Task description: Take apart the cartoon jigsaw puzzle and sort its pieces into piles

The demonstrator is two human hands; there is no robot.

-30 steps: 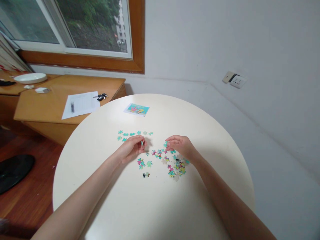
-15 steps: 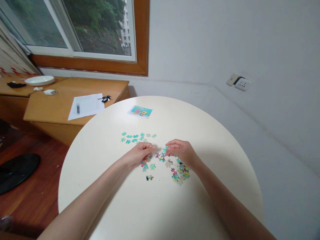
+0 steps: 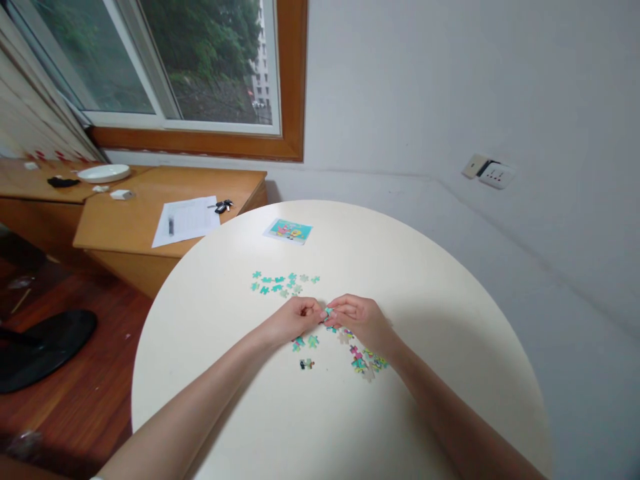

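The teal puzzle piece (image 3: 327,311), seemingly pinched by the right hand (image 3: 361,320) beside the left hand (image 3: 299,319), could slip if the grip is shallow; a low right wrist could scatter nearby loose pieces (image 3: 359,364); the right palm faces inward; the left fingers curl, any hold hidden.

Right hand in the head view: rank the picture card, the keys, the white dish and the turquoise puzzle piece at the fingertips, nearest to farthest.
From the right hand:
1. Turquoise puzzle piece, at its fingertips.
2. Picture card, ahead and left on the table.
3. Keys, farther left, at the paper's right edge.
4. White dish, farthest left.
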